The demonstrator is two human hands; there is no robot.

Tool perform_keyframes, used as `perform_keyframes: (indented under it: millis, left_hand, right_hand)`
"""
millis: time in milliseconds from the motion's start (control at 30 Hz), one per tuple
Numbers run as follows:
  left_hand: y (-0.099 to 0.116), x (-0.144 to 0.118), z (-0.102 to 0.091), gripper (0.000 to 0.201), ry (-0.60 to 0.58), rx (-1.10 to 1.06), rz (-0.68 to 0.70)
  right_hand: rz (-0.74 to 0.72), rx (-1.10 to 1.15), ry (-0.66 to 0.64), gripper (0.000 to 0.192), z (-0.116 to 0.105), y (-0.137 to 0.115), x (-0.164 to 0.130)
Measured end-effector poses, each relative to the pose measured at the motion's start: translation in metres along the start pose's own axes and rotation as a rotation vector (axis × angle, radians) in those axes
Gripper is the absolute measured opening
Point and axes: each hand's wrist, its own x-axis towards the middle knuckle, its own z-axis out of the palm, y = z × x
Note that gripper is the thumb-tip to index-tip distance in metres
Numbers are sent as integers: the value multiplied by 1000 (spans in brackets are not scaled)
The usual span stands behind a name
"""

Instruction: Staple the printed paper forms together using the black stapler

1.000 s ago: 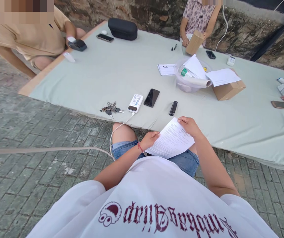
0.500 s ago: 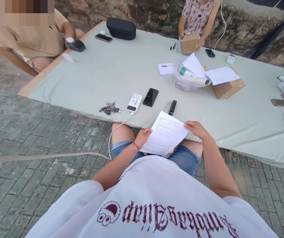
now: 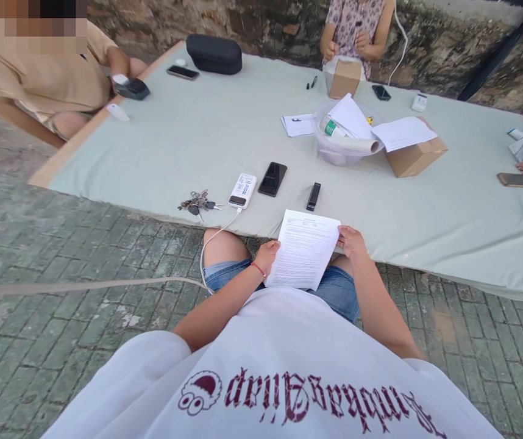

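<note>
A white sheet of paper (image 3: 305, 250) covered in printed lines is held over my lap, its top end by the table's edge. My left hand (image 3: 268, 256), with a red string on the wrist, pinches the paper's left edge. On the opposite side, my right hand (image 3: 352, 242) grips the right edge near the upper corner. Just beyond the paper lies what looks like a black stapler (image 3: 314, 196). To its left are a black phone (image 3: 272, 178), a white power bank (image 3: 242, 190) with a cable plugged in, and a bunch of keys (image 3: 200, 202).
A clear plastic basin (image 3: 341, 153) holds papers and a roll; a cardboard box (image 3: 417, 157) stands beside it under a sheet. Across the table (image 3: 188, 140), a person sits behind another box (image 3: 344, 79). A black case (image 3: 214, 55) lies at the far left. More people sit left and right.
The paper has turned more upright, and my right hand has come inward with it. Across the table, the person's hands have left the cardboard box and risen above it.
</note>
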Motion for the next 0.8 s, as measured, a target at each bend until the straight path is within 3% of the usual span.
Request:
perform_keyframes:
  millis: [200,467,800]
  left_hand:
    - [-4,0,-3,24,30,33,30]
    - [-4,-1,1,29,87,121,123]
    - [-9,-1,0,32,51,150,185]
  right_hand:
    - [-61,-64,-3,12,5,5,11]
    - [-150,-137,85,31,10,18,9]
    - [-154,-6,70,39,12,17,5]
